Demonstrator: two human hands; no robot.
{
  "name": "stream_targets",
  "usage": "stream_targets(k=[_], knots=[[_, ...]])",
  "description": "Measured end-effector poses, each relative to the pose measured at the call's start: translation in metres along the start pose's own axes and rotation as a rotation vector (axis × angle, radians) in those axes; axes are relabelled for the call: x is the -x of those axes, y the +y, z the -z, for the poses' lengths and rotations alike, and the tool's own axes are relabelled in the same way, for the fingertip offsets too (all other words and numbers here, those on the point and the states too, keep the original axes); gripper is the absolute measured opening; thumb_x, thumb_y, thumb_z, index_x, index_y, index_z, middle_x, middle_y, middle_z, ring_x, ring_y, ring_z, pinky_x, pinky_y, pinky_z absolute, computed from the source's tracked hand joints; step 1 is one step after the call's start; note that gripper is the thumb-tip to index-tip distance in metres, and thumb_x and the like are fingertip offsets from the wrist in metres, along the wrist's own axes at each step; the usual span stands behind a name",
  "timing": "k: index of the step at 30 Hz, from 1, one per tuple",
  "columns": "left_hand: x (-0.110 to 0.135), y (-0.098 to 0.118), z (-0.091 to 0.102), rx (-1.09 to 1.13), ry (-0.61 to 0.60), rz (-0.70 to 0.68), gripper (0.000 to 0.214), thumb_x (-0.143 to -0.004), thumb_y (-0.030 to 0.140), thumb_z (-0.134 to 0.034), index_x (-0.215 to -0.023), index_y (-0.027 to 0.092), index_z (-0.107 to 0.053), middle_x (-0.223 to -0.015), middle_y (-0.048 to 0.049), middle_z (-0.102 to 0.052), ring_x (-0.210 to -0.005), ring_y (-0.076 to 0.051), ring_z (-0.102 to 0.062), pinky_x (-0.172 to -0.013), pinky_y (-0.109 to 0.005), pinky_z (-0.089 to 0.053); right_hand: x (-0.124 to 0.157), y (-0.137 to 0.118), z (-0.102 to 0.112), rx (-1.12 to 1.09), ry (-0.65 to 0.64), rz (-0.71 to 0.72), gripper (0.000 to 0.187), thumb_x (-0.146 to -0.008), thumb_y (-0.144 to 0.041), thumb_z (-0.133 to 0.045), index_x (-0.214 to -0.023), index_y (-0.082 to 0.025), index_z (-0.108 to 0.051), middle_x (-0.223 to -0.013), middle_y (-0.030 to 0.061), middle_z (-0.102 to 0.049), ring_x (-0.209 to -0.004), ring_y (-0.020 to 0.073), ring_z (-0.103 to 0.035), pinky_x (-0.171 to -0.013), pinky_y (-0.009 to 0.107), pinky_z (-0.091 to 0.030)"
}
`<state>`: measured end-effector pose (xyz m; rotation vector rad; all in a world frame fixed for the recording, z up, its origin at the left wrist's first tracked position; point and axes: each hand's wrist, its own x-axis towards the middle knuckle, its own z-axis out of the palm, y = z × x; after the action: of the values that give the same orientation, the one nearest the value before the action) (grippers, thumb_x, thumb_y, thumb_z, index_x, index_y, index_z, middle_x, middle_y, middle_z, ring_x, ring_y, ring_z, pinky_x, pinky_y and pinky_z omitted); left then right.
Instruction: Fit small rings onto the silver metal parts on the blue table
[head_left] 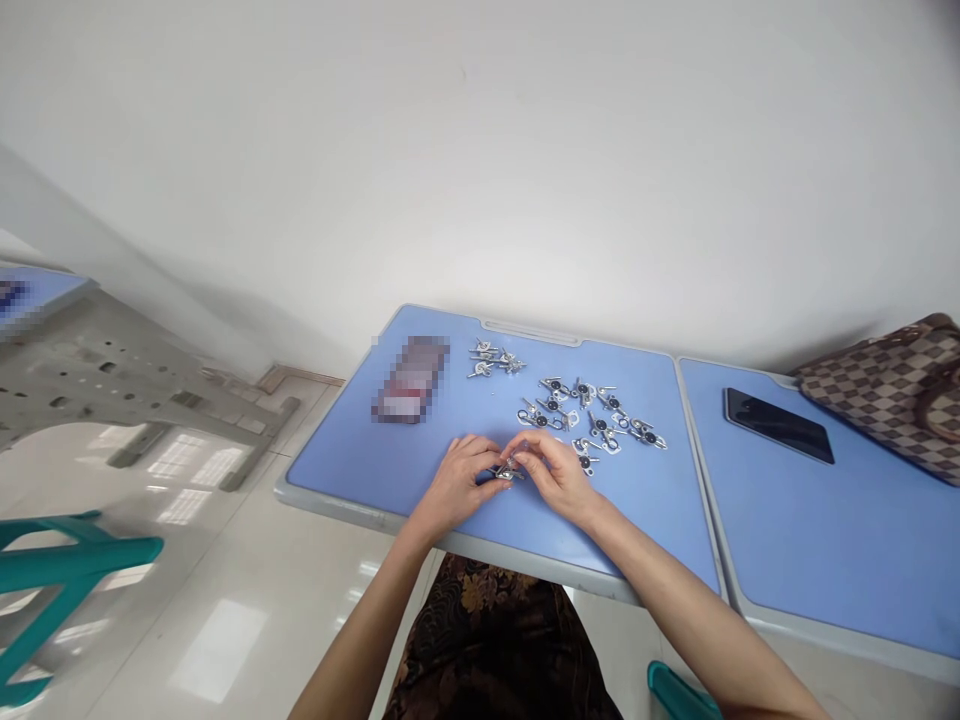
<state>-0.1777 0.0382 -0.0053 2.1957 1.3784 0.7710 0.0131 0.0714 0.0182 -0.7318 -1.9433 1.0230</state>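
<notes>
Between my two hands, low over the near part of the blue desk (360, 440), is a small silver metal fitting (506, 470). My left hand (463, 482) grips it from the left, thumb and fingers closed around its side. From the right, the thumb and forefinger of my right hand (553, 472) pinch at its top. The fingers hide part of the fitting. Just beyond my right hand lies a loose spread of similar metal fittings (600, 428), many with a round black part. A smaller cluster of silver fittings (484, 352) sits farther back, without visible black discs.
A blurred-out flat item (411, 380) lies on the desk's left side. On the adjoining desk (840, 540) at right are a black phone (778, 425) and a checkered bag (892, 390). Green stools (75, 560) stand on the floor. A white wall (480, 180) rises behind.
</notes>
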Motion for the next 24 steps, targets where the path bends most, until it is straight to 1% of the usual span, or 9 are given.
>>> stream_targets(k=[3, 5, 7, 10, 12, 15, 20, 22, 24], knots=[[-0.001, 0.000, 0.000, -0.010, 0.013, 0.002, 0.011, -0.084, 0.032, -0.068, -0.092, 0.024, -0.067, -0.093, -0.0013, -0.065, -0.091, -0.020, -0.054, -0.079, -0.034, -0.036, -0.004, -0.003, -0.001, 0.105, -0.035, 0.122, 0.017, -0.098, -0.024, -0.043, -0.104, -0.022, -0.060, -0.090, 0.0058, -0.068, -0.084, 0.0179, -0.062, -0.078, 0.034, -0.050], [-0.001, 0.001, -0.001, -0.014, 0.028, 0.010, 0.011, -0.085, 0.033, -0.066, -0.088, 0.024, -0.068, -0.088, -0.0015, -0.065, -0.089, -0.020, -0.054, -0.077, -0.034, -0.037, -0.007, -0.006, -0.003, 0.137, -0.050, 0.209, 0.020, -0.098, -0.021, -0.042, -0.110, -0.022, -0.059, -0.097, 0.0079, -0.067, -0.090, 0.0192, -0.061, -0.081, 0.035, -0.050], [-0.002, 0.002, -0.002, -0.010, 0.041, 0.025, 0.012, -0.087, 0.034, -0.064, -0.086, 0.023, -0.069, -0.087, -0.0022, -0.066, -0.088, -0.021, -0.055, -0.077, -0.035, -0.037, -0.009, -0.007, -0.006, 0.161, -0.070, 0.251, 0.026, -0.098, -0.020, -0.041, -0.118, -0.022, -0.056, -0.103, 0.0094, -0.066, -0.095, 0.0202, -0.061, -0.083, 0.036, -0.051], [-0.002, 0.002, -0.003, -0.003, 0.042, 0.042, 0.012, -0.087, 0.032, -0.063, -0.084, 0.023, -0.070, -0.089, -0.0035, -0.068, -0.090, -0.022, -0.056, -0.079, -0.036, -0.038, -0.010, -0.009, -0.009, 0.226, -0.106, 0.263, 0.034, -0.098, -0.019, -0.038, -0.130, -0.024, -0.051, -0.104, 0.0091, -0.066, -0.094, 0.0206, -0.061, -0.080, 0.036, -0.052], [-0.002, 0.001, -0.003, 0.001, 0.039, 0.034, 0.010, -0.085, 0.032, -0.065, -0.083, 0.023, -0.070, -0.090, -0.0035, -0.069, -0.091, -0.023, -0.057, -0.080, -0.036, -0.038, -0.011, -0.009, -0.009, 0.248, -0.108, 0.282, 0.037, -0.099, -0.018, -0.036, -0.132, -0.024, -0.049, -0.102, 0.0087, -0.067, -0.093, 0.0205, -0.061, -0.078, 0.036, -0.052], [-0.002, 0.001, -0.003, 0.011, 0.045, 0.021, 0.011, -0.085, 0.032, -0.066, -0.084, 0.023, -0.070, -0.094, -0.0035, -0.069, -0.092, -0.023, -0.057, -0.082, -0.036, -0.039, -0.011, -0.007, -0.010, 0.236, -0.090, 0.294, 0.036, -0.098, -0.017, -0.037, -0.131, -0.024, -0.050, -0.103, 0.0086, -0.066, -0.094, 0.0197, -0.061, -0.080, 0.035, -0.052], [-0.002, 0.003, -0.002, -0.018, 0.025, 0.045, 0.014, -0.089, 0.034, -0.061, -0.090, 0.023, -0.070, -0.097, -0.0033, -0.068, -0.093, -0.021, -0.056, -0.081, -0.036, -0.039, -0.010, -0.002, -0.015, 0.233, -0.009, 0.274, 0.026, -0.097, -0.023, -0.048, -0.120, -0.024, -0.058, -0.103, 0.0082, -0.061, -0.093, 0.0188, -0.059, -0.080, 0.034, -0.052], [-0.002, 0.004, -0.001, -0.038, 0.007, 0.031, 0.013, -0.087, 0.034, -0.063, -0.093, 0.024, -0.070, -0.104, -0.0030, -0.067, -0.098, -0.021, -0.055, -0.083, -0.036, -0.038, -0.010, -0.002, -0.015, 0.183, -0.010, 0.245, 0.028, -0.098, -0.019, -0.044, -0.123, -0.024, -0.056, -0.102, 0.0074, -0.062, -0.094, 0.0180, -0.059, -0.083, 0.034, -0.052], [-0.001, 0.003, -0.001, -0.064, -0.011, 0.025, 0.011, -0.086, 0.034, -0.066, -0.092, 0.025, -0.070, -0.103, -0.0024, -0.066, -0.098, -0.021, -0.055, -0.082, -0.036, -0.038, -0.009, -0.003, -0.013, 0.111, -0.030, 0.184, 0.033, -0.098, -0.017, -0.041, -0.130, -0.023, -0.049, -0.102, 0.0071, -0.063, -0.093, 0.0171, -0.060, -0.084, 0.035, -0.052]])
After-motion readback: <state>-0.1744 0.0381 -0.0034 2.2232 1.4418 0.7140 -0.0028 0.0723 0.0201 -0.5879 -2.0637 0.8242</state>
